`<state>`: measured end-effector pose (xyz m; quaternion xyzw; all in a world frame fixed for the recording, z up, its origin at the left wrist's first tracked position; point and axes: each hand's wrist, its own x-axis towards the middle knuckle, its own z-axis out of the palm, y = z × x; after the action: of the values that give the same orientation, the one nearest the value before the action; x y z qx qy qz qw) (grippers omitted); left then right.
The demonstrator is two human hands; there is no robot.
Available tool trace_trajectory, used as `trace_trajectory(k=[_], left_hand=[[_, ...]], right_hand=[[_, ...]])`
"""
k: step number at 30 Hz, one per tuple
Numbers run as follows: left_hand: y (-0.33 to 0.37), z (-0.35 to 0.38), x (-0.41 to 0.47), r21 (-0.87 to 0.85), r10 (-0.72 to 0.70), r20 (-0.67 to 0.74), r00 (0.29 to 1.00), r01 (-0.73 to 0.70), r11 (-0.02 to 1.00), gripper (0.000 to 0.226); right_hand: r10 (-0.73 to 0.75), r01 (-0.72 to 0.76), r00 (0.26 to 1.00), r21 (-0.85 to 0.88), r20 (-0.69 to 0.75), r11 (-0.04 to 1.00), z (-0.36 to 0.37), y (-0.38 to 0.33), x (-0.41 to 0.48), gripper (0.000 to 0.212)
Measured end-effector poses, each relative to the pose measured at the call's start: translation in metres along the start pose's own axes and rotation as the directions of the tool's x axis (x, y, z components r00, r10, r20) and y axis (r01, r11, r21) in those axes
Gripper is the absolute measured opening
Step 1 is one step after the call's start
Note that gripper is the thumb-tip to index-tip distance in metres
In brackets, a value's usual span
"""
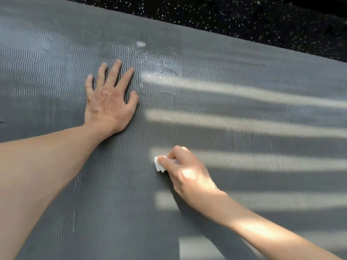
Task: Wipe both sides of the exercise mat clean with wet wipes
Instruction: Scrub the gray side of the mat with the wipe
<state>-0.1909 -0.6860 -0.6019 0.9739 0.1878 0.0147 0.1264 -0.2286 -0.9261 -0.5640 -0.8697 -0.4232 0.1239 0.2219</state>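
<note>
My left hand lies flat, fingers apart, on the mat; my right hand pinches the wipe in its grip; speckled floor upper right.

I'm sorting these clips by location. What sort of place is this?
Probably a gym or home workout area. A grey ribbed exercise mat lies on black speckled flooring, the rubber kind gyms use. Striped sunlight suggests a window with blinds nearby.
</note>
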Motion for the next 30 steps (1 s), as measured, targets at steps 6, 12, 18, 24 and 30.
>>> trace_trajectory(k=[6,12,18,24,30], left_hand=[[0.002,0.000,-0.001,0.019,0.010,0.008,1.000,-0.010,1.000,0.057],[0.002,-0.001,-0.001,0.056,0.017,0.015,1.000,-0.018,0.998,0.057],[0.004,0.005,-0.003,0.194,0.031,0.083,0.996,-0.046,0.980,0.059],[0.015,0.003,-0.058,0.146,0.036,0.130,0.991,-0.055,0.988,0.059],[0.013,0.009,-0.149,0.137,0.140,0.127,0.982,-0.157,0.978,0.064]], right_hand=[[-0.048,0.040,0.979,0.043,0.196,0.998,0.003,-0.025,-0.045,0.017],[0.026,-0.024,0.992,-0.021,0.124,1.000,0.016,-0.029,-0.058,0.021],[0.064,-0.062,0.997,-0.034,0.039,0.997,0.009,-0.020,-0.040,0.021],[-0.161,0.203,0.943,-0.122,0.291,0.971,0.015,-0.045,-0.107,0.035],[-0.057,0.101,0.965,-0.163,0.254,0.981,0.021,-0.052,-0.104,0.022]])
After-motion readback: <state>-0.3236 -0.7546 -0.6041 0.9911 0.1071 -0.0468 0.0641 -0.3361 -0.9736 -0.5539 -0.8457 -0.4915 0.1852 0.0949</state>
